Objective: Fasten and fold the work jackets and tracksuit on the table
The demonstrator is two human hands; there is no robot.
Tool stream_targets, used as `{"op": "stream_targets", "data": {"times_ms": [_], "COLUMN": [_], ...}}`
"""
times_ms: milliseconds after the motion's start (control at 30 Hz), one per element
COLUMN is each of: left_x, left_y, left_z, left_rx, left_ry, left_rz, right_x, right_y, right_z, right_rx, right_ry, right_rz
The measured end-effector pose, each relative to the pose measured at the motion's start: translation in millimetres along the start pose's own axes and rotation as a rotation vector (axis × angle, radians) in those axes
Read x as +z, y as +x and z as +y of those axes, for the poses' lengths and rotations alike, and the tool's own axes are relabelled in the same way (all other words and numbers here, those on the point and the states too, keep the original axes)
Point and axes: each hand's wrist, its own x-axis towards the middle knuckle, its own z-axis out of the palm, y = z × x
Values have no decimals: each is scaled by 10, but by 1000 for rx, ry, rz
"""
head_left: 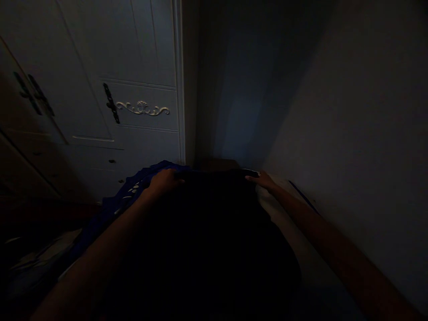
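A black cloth (pixel 214 232) spreads across the lower middle of the dim view, its details lost in the dark. My left hand (pixel 164 180) is closed on its far left corner, the thumb pointing right. At the far right corner, my right hand (pixel 261 179) grips the same cloth between thumb and fingers. The far edge runs nearly straight between both hands. Blue fabric with pale marks (pixel 133 189) lies beside and under my left forearm. Pale fabric (pixel 279 214) shows between the black cloth and my right forearm.
A white wardrobe (pixel 147 147) with dark handles and a scroll ornament stands at the left. A plain wall (pixel 354 116) rises at the right. Behind the cloth's far edge is a brownish object (pixel 219 165). More rumpled fabric (pixel 50 252) lies at the lower left.
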Motion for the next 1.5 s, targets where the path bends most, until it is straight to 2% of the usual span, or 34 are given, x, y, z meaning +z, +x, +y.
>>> {"op": "stream_targets", "data": {"times_ms": [67,167,233,333,433,500,567,667,733,800,900,967,1067,1167,1233,1333,1400,1500], "left_x": [32,10,-27,-78,-118,-147,-185,-279,-380,-512,-743,-897,-1088,-1170,-1128,-899,-664,-318], "left_y": [32,24,3,-20,-24,-21,-22,-41,-63,-78,-59,-15,79,203,312,517,656,793], "left_z": [-84,-187,-240,-296,-346,-403,-488,-644,-727,-762,-714,-636,-496,-358,-273,-183,-165,-180], "left_rx": [68,151,144,114,115,130,114,69,88,93,-5,-76,-120,-67,-19,10,35,86], "left_ry": [-59,-174,-244,-317,-391,-454,-535,-653,-669,-631,-569,-552,-495,-296,-122,38,108,279], "left_rz": [30,108,142,138,68,-25,-131,-255,-295,-268,-83,70,237,318,348,352,317,227], "right_x": [35,49,53,128,285,361,339,59,-264,-626,-1088,-1279,-1384,-1334,-1234,-990,-792,-564], "right_y": [-51,-86,-97,-113,-129,-129,-120,-101,-86,-53,60,166,316,420,471,560,637,744], "right_z": [77,160,203,213,137,61,-4,-48,-55,-74,-171,-261,-336,-268,-168,-19,73,242], "right_rx": [18,168,260,273,241,218,198,161,125,-5,-345,-460,-478,-427,-351,-214,-156,-124], "right_ry": [112,281,331,391,470,505,520,515,500,410,158,100,144,208,259,248,196,125], "right_rz": [-27,21,35,-49,-98,-80,-32,58,121,208,376,452,490,503,507,464,376,159]}}
